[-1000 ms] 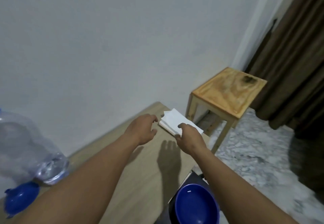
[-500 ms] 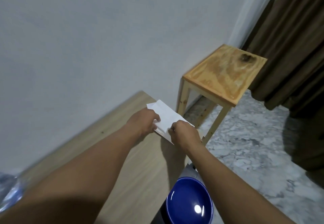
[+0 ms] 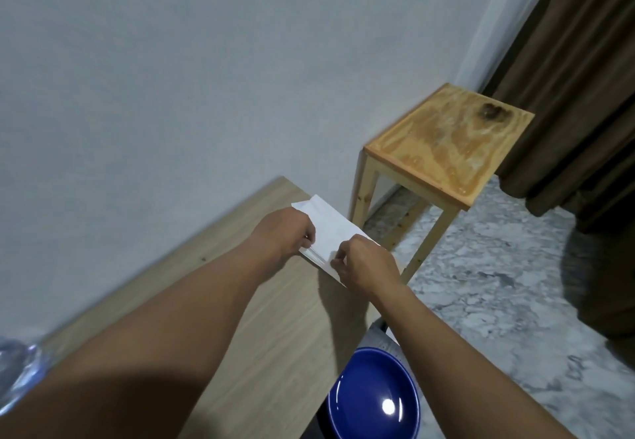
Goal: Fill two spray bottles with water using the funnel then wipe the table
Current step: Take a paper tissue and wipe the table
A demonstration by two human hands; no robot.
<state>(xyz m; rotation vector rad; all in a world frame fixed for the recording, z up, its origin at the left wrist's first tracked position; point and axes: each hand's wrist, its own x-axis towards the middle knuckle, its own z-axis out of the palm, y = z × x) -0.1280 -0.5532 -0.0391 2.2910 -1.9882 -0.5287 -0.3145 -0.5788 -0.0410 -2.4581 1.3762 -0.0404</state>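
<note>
Both hands are at the far corner of the table (image 3: 240, 308), just right of the frame's middle, working at a white paper stack (image 3: 338, 229) that lies flat there, probably the tissues for the wiping. The left hand (image 3: 285, 232) has its fingers curled and pinches the stack's near-left edge; the right hand (image 3: 364, 267) pinches the near edge with thumb and fingertips, the other fingers tucked under. The stack sits right at the table's end, with bare floor below and the wooden stool (image 3: 446, 143) just beyond, so a sharp tug could drag the whole lot over the edge rather than free one sheet. Thin paper pulled from two sides may also tear, or several sheets may come up at once. At the lower left edge of the frame a clear water jug (image 3: 17, 373) stands close to the left forearm, and a careless swing back could knock it. No spray bottle or funnel is clearly in sight; I can't tell what the blue round thing (image 3: 374, 394) at the bottom is.
</note>
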